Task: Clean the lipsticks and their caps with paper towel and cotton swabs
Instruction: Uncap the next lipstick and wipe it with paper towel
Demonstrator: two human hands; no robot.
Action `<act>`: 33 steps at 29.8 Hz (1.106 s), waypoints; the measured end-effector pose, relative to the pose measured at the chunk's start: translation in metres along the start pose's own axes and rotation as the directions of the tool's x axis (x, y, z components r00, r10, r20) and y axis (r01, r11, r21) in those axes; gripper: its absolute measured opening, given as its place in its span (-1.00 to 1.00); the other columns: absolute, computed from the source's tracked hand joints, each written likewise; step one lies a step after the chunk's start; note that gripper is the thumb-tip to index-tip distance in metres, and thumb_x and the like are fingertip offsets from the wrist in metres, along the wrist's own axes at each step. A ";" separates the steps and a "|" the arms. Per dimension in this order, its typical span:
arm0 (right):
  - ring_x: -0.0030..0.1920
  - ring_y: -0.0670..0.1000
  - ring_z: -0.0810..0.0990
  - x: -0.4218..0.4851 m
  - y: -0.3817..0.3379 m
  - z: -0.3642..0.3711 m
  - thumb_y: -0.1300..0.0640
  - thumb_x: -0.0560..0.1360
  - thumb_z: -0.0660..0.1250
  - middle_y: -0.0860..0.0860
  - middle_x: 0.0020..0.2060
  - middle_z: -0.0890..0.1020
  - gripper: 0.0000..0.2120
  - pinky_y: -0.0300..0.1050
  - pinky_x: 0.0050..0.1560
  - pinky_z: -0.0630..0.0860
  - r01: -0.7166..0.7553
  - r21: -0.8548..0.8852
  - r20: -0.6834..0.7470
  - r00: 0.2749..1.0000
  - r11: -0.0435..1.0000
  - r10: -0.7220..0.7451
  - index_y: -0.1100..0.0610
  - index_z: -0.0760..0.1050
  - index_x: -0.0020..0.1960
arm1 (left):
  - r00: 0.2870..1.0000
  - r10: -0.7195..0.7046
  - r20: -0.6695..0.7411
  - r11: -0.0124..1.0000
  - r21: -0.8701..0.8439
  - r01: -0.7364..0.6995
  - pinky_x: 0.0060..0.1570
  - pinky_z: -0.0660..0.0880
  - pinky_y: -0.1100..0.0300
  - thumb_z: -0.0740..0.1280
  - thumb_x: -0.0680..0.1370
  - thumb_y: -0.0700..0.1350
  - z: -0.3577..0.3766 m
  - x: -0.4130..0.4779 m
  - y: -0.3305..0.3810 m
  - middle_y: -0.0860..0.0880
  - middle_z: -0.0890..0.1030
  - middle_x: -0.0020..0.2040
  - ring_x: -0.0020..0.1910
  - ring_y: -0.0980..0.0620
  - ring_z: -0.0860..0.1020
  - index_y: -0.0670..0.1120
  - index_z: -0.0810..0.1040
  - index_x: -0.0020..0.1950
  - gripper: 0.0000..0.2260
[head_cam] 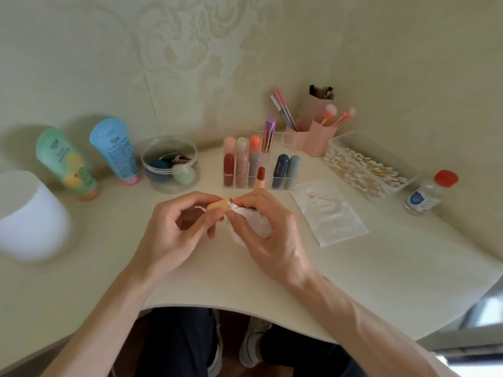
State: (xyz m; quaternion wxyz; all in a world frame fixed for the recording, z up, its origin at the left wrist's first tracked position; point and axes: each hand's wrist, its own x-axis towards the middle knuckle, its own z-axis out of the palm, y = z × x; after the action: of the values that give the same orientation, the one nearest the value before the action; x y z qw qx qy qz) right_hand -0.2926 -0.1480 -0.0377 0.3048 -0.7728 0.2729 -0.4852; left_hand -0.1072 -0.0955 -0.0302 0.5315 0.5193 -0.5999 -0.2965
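- We hold a small peach cap (217, 209) above the table (245, 281), near its front middle; the left hand (177, 229) pinches it between thumb and fingertips.
- The right hand (266, 235) grips a crumpled wad of paper towel (255, 224), fingers bunched round it, one corner pressed to the cap's end; whether the towel reaches inside we cannot tell.
- The uncapped lipstick (260, 175) stands upright just in front of the clear organiser (283, 183), beyond the hands.
- Our judgement of the cap: light, stiff plastic, smooth, likely slippery where smeared; best held by its sides and closed end, leaving the mouth free.
- The towel is soft and probably tears easily; a twisted corner should reach inside.
- The red bullet looks soft and fragile; we would take the lipstick by its base tube only.
- A flat towel sheet (332, 221) with one used cotton swab (318, 197) on it lies to the right; the swab box (364, 170) sits behind it.
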 end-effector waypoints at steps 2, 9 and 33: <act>-0.03 -0.07 0.63 0.001 -0.001 -0.001 0.29 0.59 0.46 0.04 -0.06 0.66 -0.90 -0.25 0.06 0.50 -0.006 -0.001 0.001 1.000 1.000 0.006 0.27 0.66 0.10 | 1.000 -0.005 -0.014 1.000 -0.022 0.005 -0.26 0.50 0.31 0.44 0.56 -0.11 0.000 0.000 0.000 0.03 0.69 -0.22 -0.36 0.00 0.60 -0.10 0.69 0.10 -0.85; -0.03 -0.10 0.62 -0.001 -0.001 -0.002 0.30 0.58 0.47 0.02 -0.06 0.65 -0.90 -0.27 0.06 0.48 -0.001 -0.008 -0.006 1.000 1.000 0.001 0.28 0.66 0.09 | 0.999 -0.031 0.028 0.998 -0.062 0.032 -0.40 0.39 0.25 0.25 0.69 -0.08 0.001 0.001 0.000 -0.06 0.64 -0.29 -0.47 -0.01 0.48 -0.07 0.67 -0.10 -0.74; -0.17 -0.08 0.63 0.003 -0.011 -0.013 0.10 0.60 0.46 0.00 -0.18 0.72 -0.87 -0.16 -0.16 0.53 -0.387 0.325 0.040 0.917 0.863 0.396 0.15 0.73 0.03 | 0.977 0.061 -0.206 0.998 -0.003 -0.062 -0.13 0.60 0.19 0.50 0.51 -0.14 -0.002 -0.003 -0.002 0.01 0.75 -0.09 -0.23 -0.01 0.68 -0.06 0.72 0.13 -0.80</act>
State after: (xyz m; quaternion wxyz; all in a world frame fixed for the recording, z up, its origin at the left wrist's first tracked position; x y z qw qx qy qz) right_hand -0.3023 -0.1457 -0.0236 0.5166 -0.6331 0.3440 -0.4624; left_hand -0.1049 -0.0923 -0.0323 0.6021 0.5260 -0.5561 -0.2273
